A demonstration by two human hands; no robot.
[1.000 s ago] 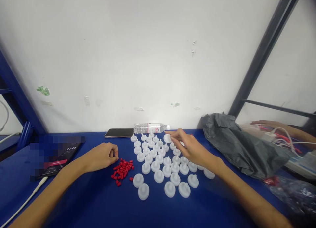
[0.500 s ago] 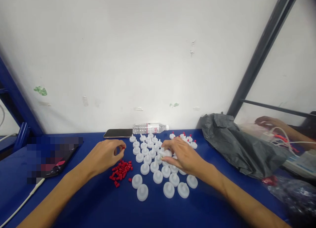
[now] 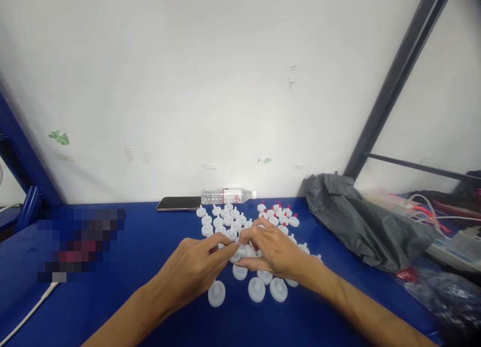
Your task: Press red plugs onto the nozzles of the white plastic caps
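My right hand (image 3: 276, 249) is closed around a white nozzle cap (image 3: 248, 250), held tilted with its spout toward the left. My left hand (image 3: 197, 262) is pinched, its fingertips meeting that spout. A small red cap showed in this pinch a moment before; the fingers now cover it. Several white nozzle caps (image 3: 217, 293) stand spout-up on the blue table (image 3: 143, 251), around and beneath both hands. Behind my right hand, a group of white nozzle caps with red tips (image 3: 294, 220) stands at the back. The loose red cap pile is hidden behind my left hand.
A clear water bottle (image 3: 227, 195) lies along the wall beside a phone (image 3: 178, 203). On the right are a grey plastic bag (image 3: 361, 221) and a clear plastic bag (image 3: 443, 292). A blurred dark object (image 3: 80, 246) with a white cable (image 3: 28, 309) is at left.
My left hand has moved right from above the red cap pile to the nozzle cap in my right hand. My right hand has come slightly lower and nearer.
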